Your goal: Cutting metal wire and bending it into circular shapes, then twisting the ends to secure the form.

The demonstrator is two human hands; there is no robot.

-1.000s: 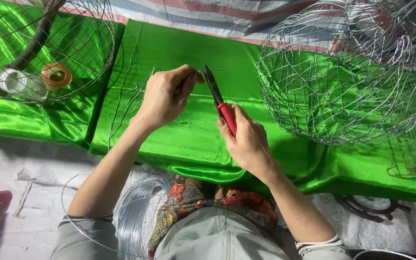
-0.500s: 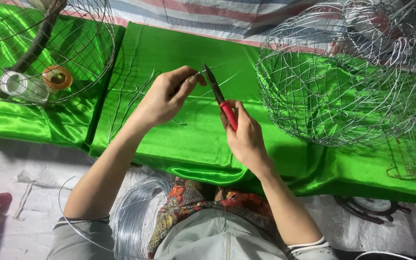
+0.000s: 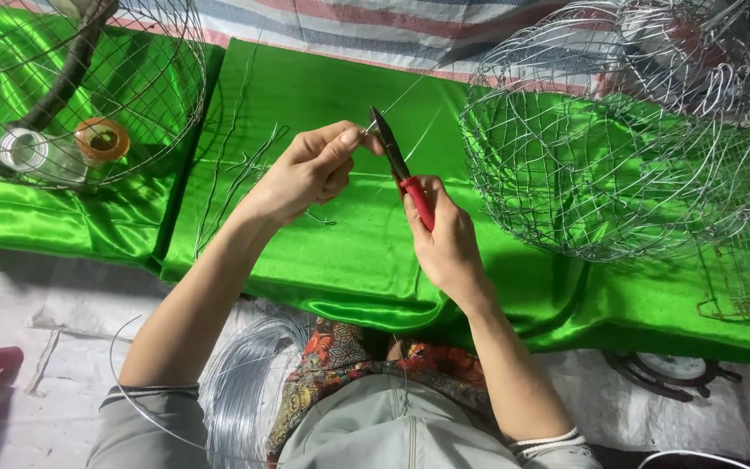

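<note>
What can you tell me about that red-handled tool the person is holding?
The pliers are a slim hand tool with dark metal jaws tapering to a point and red-coated handles. The right hand grips the handles, mostly hiding them. The tool is raised above the green cloth, tilted, tip pointing up and away. Its tip meets a thin silver wire that the left hand pinches just beside it.

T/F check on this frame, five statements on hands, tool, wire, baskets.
1. The right hand grips red-handled pliers. True.
2. The left hand pinches a thin wire by the plier tips. True.
3. The cloth under the hands is blue. False: it is shiny green.
4. A wire basket sits right of the hands. True.
5. The tape rolls lie beside the right hand. False: they lie far left, inside another wire basket.
</note>
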